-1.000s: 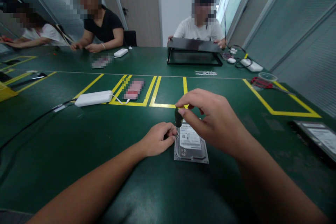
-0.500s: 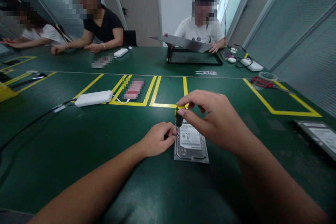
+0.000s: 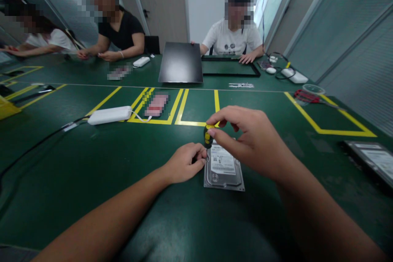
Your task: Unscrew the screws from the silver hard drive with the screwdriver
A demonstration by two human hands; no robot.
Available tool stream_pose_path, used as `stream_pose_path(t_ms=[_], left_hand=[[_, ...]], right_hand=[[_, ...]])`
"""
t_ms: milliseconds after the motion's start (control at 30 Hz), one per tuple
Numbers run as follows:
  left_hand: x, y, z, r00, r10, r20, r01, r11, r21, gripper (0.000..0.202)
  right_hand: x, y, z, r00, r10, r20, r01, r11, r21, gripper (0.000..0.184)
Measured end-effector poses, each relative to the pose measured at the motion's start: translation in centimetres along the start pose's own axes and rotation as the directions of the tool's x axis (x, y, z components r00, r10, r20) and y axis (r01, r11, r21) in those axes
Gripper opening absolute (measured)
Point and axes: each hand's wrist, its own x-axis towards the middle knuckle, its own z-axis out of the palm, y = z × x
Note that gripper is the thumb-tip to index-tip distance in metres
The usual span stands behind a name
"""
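Observation:
A hard drive (image 3: 225, 174) with a white label lies flat on the green table in front of me. My right hand (image 3: 245, 141) pinches the yellow and black handle of a screwdriver (image 3: 208, 136) between thumb and fingers. The screwdriver stands nearly upright over the drive's left edge, its tip hidden by my left fingers and too small to make out. My left hand (image 3: 186, 163) rests on the table with curled fingers, thumb and fingertips closed at the drive's left edge, beside the screwdriver shaft.
To the right lies another hard drive (image 3: 373, 161). A white power strip (image 3: 109, 115) with a black cable and a charging phone (image 3: 157, 105) are at the left. Across the table, a person handles a dark panel (image 3: 181, 63) beside a black frame (image 3: 230, 74). Two other people sit farther left.
The screwdriver handle has turned a little in my right fingers, showing more yellow. My left hand and the drive stay put. Across the table, the person has tilted the dark panel upright, leftward.

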Motion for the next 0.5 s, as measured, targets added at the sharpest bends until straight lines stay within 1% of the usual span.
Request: stream_pose_path(t_ms=[133,267,400,500], left_hand=[[-0.03,0.05,-0.02,1.000,-0.005,0.012,0.005,1.000,-0.011,0.004],[-0.06,0.04,-0.02,1.000,0.001,0.009,-0.001,1.000,0.004,0.004],[-0.07,-0.09,0.03,1.000,0.000,0.006,0.000,1.000,0.004,0.003],[-0.08,-0.17,0.05,1.000,-0.010,0.007,0.010,1.000,-0.001,0.004]], right_hand=[[-0.02,0.09,0.33,0.999,-0.035,-0.003,0.035,0.999,0.015,0.007],[0.07,0.27,0.73,0.999,-0.029,-0.033,0.029,0.999,0.014,0.013],[0.05,0.21,0.61,0.999,-0.017,-0.048,0.017,1.000,-0.006,0.010],[0.00,0.07,0.37,0.999,-0.006,-0.034,0.005,1.000,-0.019,0.008]])
